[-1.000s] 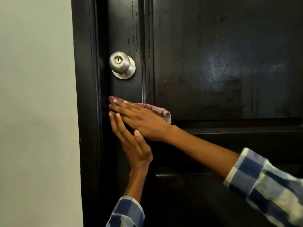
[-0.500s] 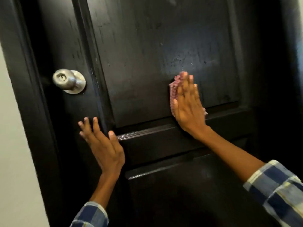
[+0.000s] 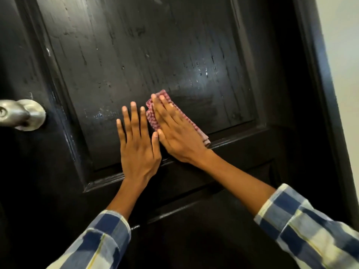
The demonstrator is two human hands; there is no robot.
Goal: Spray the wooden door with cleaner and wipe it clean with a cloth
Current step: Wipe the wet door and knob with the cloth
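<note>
Since half a second ago, left hand (image 3: 138,146) has shifted from the stile near the knob (image 3: 22,115) to the lower part of the upper panel, now just beside right hand (image 3: 175,133), thumbs nearly touching; the cloth (image 3: 153,118) has slid left and lower on the panel. Right-hand fingers (image 3: 165,107) lie straight and flat, pressing the cloth against the wooden door (image 3: 136,55); nothing is pinched. Left-hand fingers are straight, spread, flat on bare wood, holding nothing. Cloth: red-and-white check, folded into a pad, mostly hidden under the palm. Judged soft, light and limp; it likely bunches or slips on the wet glossy paint unless held down by flat palm pressure over its middle, not gripped at an edge. Its long axis runs diagonally, upper left to lower right, one end peeking past the fingertips, the other reaching the panel's bottom moulding. Door is rigid, upright, long axis vertical; droplets and streaks show above and right of the cloth.
</note>
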